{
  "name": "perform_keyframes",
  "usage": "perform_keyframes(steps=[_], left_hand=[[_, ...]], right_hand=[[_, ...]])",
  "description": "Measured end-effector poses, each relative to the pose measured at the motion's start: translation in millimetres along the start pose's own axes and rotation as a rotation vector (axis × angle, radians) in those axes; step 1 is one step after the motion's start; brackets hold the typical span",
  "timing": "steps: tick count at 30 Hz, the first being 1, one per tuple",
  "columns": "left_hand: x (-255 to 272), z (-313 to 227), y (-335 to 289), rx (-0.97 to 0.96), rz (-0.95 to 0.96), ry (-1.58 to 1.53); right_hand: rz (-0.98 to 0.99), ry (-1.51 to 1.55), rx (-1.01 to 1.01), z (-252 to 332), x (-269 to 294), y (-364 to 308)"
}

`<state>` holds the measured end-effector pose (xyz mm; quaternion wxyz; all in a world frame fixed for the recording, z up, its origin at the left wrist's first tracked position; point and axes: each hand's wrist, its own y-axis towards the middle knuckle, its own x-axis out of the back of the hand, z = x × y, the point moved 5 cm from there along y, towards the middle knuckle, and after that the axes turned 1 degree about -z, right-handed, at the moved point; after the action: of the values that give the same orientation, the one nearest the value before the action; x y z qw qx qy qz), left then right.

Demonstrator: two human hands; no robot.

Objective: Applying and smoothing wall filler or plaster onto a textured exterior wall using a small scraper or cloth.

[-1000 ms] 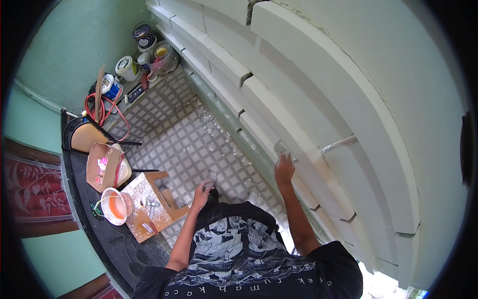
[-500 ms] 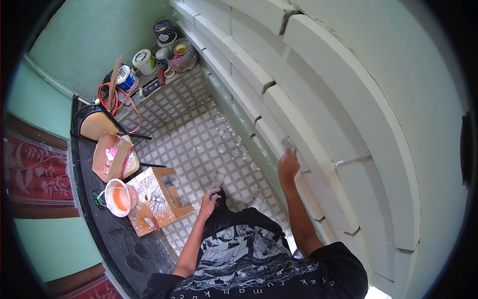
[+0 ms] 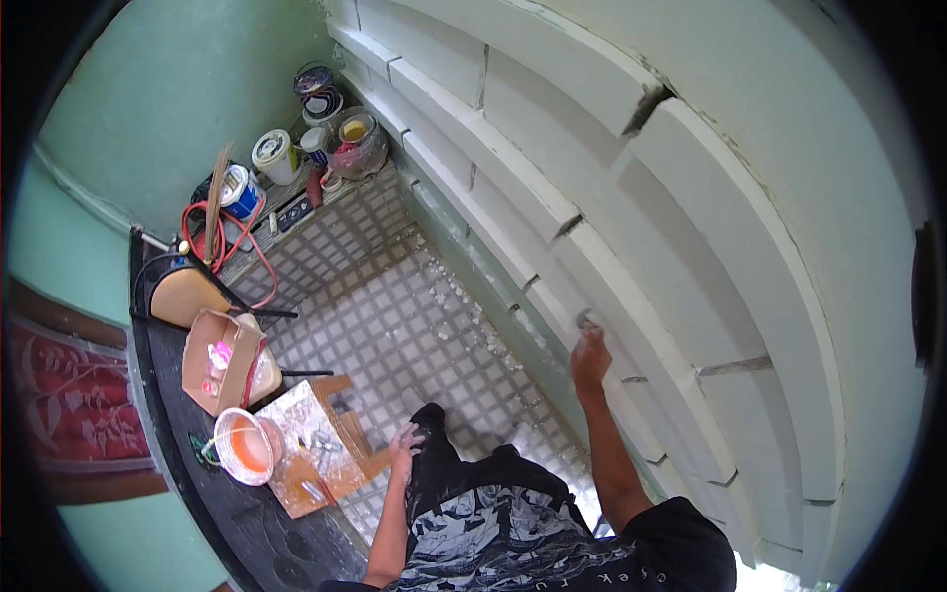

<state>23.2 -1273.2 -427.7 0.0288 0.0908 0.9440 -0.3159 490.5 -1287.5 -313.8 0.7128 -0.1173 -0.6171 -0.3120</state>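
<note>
Right hand point(image 3: 589, 357), 4 o'clock: clamped on small grey blade point(image 3: 584, 318) at white wall point(image 3: 552, 128); smoothing judged underway. Left hand point(image 3: 402, 450), 7 o'clock: spread apart. Next stroke likely needs steady pressure.

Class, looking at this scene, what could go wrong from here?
The bare right hand, gripping a small grey tool, is close beside a long raised white wall band; knuckles might scrape it.
White crumbs lie scattered on the grey-and-white checked tile floor, so a foot might slip.
A round translucent bucket with orange inside sits by the white-spattered wooden stand; a bump might tip it.
</note>
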Motion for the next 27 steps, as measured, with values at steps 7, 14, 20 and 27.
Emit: perform_keyframes(steps=[7, 14, 20, 27], left_hand=[[36, -81, 95, -0.044, 0.200, 0.281], [66, -121, 191, -0.189, 0.330, 0.332], [85, -140, 264, -0.079, 0.157, 0.305], [72, -169, 258, -0.101, 0.210, 0.264]], right_hand=[[0.195, -0.005, -0.265, 14, -40, 12], [0.233, 0.140, -0.136, 128, -44, -20], [0.122, -0.170, -0.240, 118, -40, -5], [-0.114, -0.266, -0.200, 66, -14, 88]])
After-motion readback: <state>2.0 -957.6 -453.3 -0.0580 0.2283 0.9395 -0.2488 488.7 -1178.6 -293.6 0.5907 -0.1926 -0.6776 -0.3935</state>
